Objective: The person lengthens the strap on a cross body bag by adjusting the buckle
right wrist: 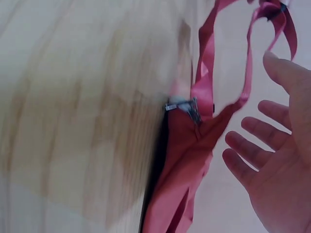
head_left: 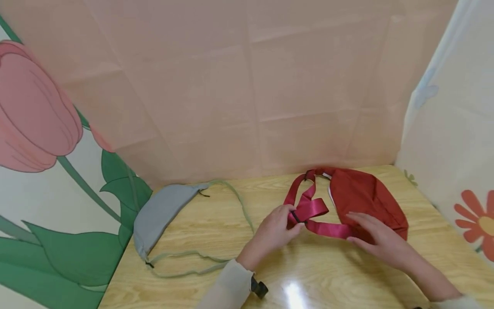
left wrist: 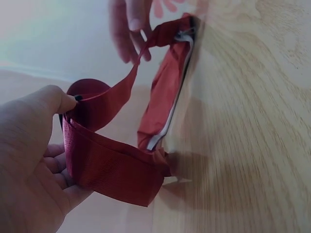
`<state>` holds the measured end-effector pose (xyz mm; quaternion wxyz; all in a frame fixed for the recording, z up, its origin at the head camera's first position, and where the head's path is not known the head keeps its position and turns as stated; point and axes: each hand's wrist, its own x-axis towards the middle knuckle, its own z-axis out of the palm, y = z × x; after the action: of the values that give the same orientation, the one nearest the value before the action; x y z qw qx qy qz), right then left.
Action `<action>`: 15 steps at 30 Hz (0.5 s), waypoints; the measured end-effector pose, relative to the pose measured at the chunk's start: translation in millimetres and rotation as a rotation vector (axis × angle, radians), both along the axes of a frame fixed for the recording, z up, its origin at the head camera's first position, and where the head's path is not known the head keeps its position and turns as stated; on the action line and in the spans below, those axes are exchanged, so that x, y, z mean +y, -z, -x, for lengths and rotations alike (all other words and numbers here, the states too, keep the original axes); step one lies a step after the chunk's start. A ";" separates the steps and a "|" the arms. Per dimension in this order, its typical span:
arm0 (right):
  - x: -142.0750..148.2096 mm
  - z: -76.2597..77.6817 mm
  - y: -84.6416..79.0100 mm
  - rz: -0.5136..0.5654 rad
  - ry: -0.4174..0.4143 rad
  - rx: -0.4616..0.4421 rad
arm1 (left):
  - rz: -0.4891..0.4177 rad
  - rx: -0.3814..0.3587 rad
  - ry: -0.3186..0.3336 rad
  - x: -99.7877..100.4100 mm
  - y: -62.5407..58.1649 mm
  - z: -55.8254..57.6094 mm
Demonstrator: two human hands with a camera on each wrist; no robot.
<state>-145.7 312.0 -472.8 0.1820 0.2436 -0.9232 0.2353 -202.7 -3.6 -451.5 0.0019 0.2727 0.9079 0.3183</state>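
A red bag (head_left: 366,193) with a white-edged zipper lies at the right of the table. Its magenta-red strap (head_left: 326,229) loops out to the left. My left hand (head_left: 272,229) pinches the strap at its black buckle (head_left: 296,216), between thumb and fingers, as the left wrist view (left wrist: 41,126) also shows. My right hand (head_left: 382,242) hovers by the bag's near end with fingers spread. In the right wrist view its fingers (right wrist: 250,150) stand apart from the bag (right wrist: 180,179), and a metal zipper pull (right wrist: 187,107) shows there.
A grey bag (head_left: 164,214) with a thin greenish strap (head_left: 189,254) lies on the left of the wooden table (head_left: 328,270). A pinkish cloth (head_left: 251,107) hangs behind the table, with flower-printed sheets (head_left: 449,171) at both sides.
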 end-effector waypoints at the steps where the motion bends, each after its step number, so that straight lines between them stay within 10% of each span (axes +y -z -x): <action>1: -2.8 -0.1 1.2 -0.005 0.000 -0.004 | -0.001 -0.004 -0.002 -0.1 0.2 -0.1; 15: -22.9 4.7 4.6 -0.136 0.030 -0.037 | -0.025 -0.002 0.009 -2.5 -0.1 0.3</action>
<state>-150.4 289.1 -477.4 0.1514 0.2373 -0.9437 0.1738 -202.9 -6.0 -451.4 0.0009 0.2766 0.9026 0.3298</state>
